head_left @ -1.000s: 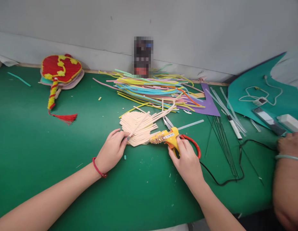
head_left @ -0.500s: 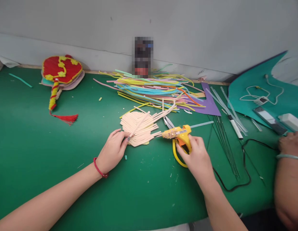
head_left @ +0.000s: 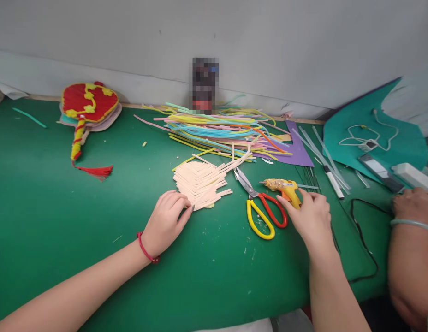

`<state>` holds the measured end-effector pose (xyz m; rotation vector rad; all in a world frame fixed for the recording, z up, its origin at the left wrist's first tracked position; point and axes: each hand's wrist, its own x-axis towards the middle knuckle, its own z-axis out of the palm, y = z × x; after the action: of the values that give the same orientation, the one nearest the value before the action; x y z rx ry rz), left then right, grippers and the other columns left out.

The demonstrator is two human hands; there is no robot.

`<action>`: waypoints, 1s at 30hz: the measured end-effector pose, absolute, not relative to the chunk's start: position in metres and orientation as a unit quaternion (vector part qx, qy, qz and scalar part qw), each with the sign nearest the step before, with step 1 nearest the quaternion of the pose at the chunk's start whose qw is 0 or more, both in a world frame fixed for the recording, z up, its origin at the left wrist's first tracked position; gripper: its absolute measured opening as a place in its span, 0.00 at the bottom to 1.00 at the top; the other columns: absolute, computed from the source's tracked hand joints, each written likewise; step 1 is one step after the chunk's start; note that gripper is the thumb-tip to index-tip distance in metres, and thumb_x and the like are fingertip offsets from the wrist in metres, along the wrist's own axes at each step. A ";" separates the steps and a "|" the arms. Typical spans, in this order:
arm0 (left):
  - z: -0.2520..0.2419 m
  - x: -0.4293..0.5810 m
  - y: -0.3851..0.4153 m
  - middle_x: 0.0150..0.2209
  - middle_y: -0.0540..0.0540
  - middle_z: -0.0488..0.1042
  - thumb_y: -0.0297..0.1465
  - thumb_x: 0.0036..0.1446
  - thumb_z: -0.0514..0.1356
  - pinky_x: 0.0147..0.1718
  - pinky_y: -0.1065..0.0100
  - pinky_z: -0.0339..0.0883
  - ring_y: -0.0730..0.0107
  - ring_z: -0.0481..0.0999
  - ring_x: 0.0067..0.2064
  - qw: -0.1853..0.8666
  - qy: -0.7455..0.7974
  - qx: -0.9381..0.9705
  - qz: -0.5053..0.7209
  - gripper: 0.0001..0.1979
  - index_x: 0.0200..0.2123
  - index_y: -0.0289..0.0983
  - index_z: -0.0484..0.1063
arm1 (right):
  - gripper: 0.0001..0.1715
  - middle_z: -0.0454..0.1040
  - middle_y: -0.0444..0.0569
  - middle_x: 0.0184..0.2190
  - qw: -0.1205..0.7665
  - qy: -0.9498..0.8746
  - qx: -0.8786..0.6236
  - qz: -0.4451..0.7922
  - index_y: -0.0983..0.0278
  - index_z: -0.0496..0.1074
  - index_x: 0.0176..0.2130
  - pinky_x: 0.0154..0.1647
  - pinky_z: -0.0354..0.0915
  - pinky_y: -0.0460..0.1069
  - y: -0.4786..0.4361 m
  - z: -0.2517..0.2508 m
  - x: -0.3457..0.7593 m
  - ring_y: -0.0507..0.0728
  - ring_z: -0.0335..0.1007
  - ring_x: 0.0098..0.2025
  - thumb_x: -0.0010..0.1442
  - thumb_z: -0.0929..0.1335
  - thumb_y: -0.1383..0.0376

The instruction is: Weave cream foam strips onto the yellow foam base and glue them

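A leaf-shaped piece of cream pipe cleaners (head_left: 196,177), laid in slanting rows, lies flat on the green table. At its lower left edge my left hand (head_left: 170,214) is closed, thumb and forefinger pinching the edge of the piece. To the right, my right hand (head_left: 309,212) grips the handle of a yellow hot glue gun (head_left: 279,185), whose nozzle points left. Below the glue gun lie scissors (head_left: 250,191) with one yellow and one red handle, blades slightly apart and towards the cream piece.
A heap of coloured pipe cleaners (head_left: 214,127) spreads along the wall over purple sheet (head_left: 300,150). A red and yellow fan (head_left: 96,102) with a tassel lies far left. Glue sticks (head_left: 309,143), a white marker (head_left: 333,182) and another person's arm (head_left: 411,244) are at right.
My right hand has moved the glue gun right, away from the cream piece, uncovering the scissors. The loose strip in my left hand now lies down against the piece.
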<state>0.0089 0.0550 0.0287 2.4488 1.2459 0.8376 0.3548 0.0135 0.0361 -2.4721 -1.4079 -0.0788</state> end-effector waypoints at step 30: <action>0.024 0.016 0.042 0.45 0.42 0.76 0.24 0.63 0.51 0.54 0.55 0.61 0.64 0.73 0.46 0.056 0.377 0.890 0.251 0.12 0.47 0.33 0.71 | 0.21 0.73 0.45 0.21 0.512 -0.370 -0.572 0.524 0.66 0.76 0.29 0.23 0.72 0.46 0.037 0.031 0.246 0.50 0.70 0.21 0.49 0.74 0.50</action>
<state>0.0163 0.0421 0.0241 2.7006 1.1434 0.7628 0.2461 0.0373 0.0311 -1.3762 -0.8895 1.2604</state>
